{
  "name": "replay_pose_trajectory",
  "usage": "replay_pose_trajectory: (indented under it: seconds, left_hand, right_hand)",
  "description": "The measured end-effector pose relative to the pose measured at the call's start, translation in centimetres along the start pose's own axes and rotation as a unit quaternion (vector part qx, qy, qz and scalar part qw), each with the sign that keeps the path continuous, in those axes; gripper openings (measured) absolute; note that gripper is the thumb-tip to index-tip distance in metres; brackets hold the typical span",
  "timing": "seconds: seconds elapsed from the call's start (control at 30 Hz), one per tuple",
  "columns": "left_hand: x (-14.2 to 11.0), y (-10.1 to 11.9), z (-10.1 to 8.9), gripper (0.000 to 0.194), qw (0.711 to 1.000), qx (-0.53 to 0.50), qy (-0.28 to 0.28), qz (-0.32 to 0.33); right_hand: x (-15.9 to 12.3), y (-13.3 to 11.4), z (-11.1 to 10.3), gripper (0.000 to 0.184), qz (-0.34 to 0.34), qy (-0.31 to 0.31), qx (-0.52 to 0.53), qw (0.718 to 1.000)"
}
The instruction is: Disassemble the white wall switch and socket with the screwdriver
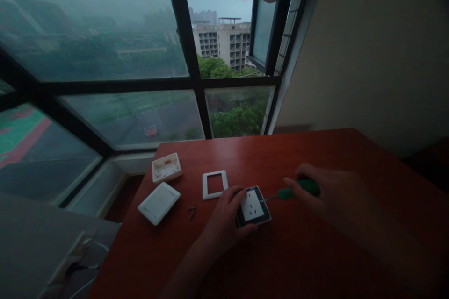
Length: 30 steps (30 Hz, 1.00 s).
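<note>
A wall socket (253, 205) with a white face and a dark surround lies face up on the red-brown table. My left hand (229, 217) grips it from the left, fingers over the far edge and thumb along the near side. In my right hand (317, 191) is a screwdriver (286, 193) with a green handle, held tilted low from the right. Its thin shaft reaches the right part of the socket's face; whether the tip sits in a screw is too small to tell. Just behind the left hand rests a white frame (206, 188) with a rectangular opening.
At the table's left lie an open white mounting box (167, 168) and a white cover plate (159, 202). Two small screws (192, 213) are beside the plate. Windows border the table's far and left sides. A cable (93, 243) hangs at the lower left.
</note>
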<state>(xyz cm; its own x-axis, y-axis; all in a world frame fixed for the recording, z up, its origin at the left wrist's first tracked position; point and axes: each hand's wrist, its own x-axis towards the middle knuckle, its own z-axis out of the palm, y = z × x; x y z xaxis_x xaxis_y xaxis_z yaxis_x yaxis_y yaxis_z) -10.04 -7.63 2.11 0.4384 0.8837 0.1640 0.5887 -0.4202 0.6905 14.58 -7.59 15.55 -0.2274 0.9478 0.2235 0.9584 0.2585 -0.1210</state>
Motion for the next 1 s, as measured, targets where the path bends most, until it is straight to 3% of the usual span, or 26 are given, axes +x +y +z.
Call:
replay_pose_trajectory:
  seconds: [0.17,0.37,0.63,0.8,0.87,1.0]
  left_hand:
    - [0.0,-0.1,0.2,0.081,1.000,0.002,0.007,0.002]
    - [0.1,0.0,0.2,0.080,1.000,-0.007,0.001,0.000]
    - [0.2,0.0,0.0,0.080,1.000,-0.019,-0.007,-0.002]
    - [0.3,-0.1,0.0,0.080,1.000,-0.025,-0.005,0.002]
    - [0.2,-0.2,0.0,0.079,1.000,-0.024,-0.001,0.002]
    - [0.2,-0.3,0.1,0.079,1.000,-0.024,-0.002,0.001]
  right_hand:
    - [2.6,-1.2,-0.6,0.042,0.010,-0.004,-0.107,0.994]
    - [4.2,-0.7,-0.8,0.042,0.016,-0.025,-0.104,0.994]
    - [3.6,-2.3,-1.7,0.020,-0.125,-0.040,-0.008,0.991]
    - [4.1,-2.7,-2.2,0.013,-0.165,-0.074,0.039,0.983]
    - [4.4,-2.3,-2.3,0.017,-0.172,-0.082,0.050,0.980]
    - [4.7,-1.4,-2.4,0.041,-0.218,-0.112,0.084,0.966]
